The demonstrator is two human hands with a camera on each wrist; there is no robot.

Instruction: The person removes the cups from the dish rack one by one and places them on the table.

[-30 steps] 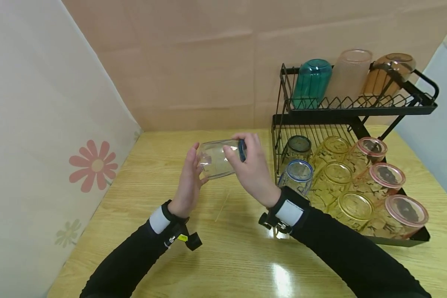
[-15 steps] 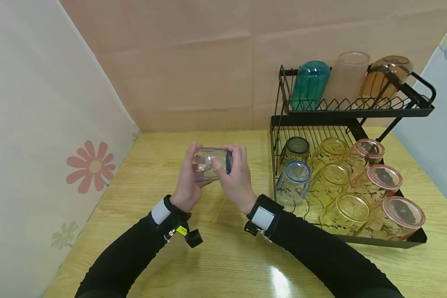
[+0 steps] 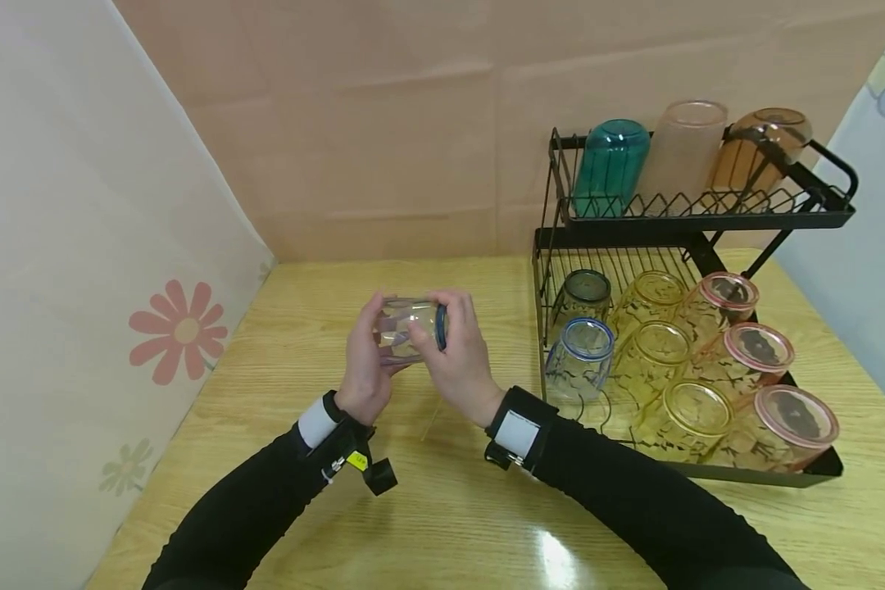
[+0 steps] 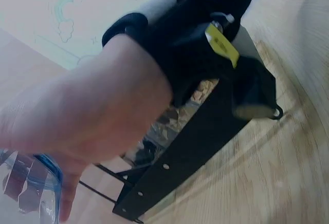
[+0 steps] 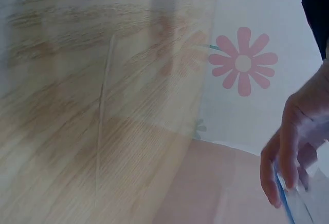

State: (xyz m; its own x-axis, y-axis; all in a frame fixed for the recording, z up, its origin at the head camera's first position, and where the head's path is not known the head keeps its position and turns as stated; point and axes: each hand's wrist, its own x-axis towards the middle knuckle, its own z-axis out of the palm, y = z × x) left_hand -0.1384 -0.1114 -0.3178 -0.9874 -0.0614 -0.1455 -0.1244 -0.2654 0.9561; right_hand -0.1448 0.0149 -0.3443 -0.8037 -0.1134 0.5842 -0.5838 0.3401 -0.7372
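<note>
A clear drinking glass (image 3: 397, 326) with a blue ring at its right end lies sideways in the air between both hands in the head view. My left hand (image 3: 366, 360) grips its left end. My right hand (image 3: 459, 354) holds the blue-ringed end, thumb across the near side and fingers over the top. In the left wrist view, the glass (image 4: 31, 188) is cut off at the lower left, below a hand. The right wrist view has a hand (image 5: 298, 131) at the right edge, fingers over the blue edge of the glass.
At the right stands a black two-tier rack (image 3: 708, 221). Its top holds a teal glass (image 3: 612, 168), a frosted pinkish glass (image 3: 682, 156) and an amber glass (image 3: 755, 160). Below stand several upturned glasses, among them a blue-rimmed glass (image 3: 583, 360). A thin pale strip (image 3: 431, 422) lies on the table.
Both hands and the glass have moved left and slightly nearer. The left hand, earlier straight-fingered against the glass, now wraps round its end.
</note>
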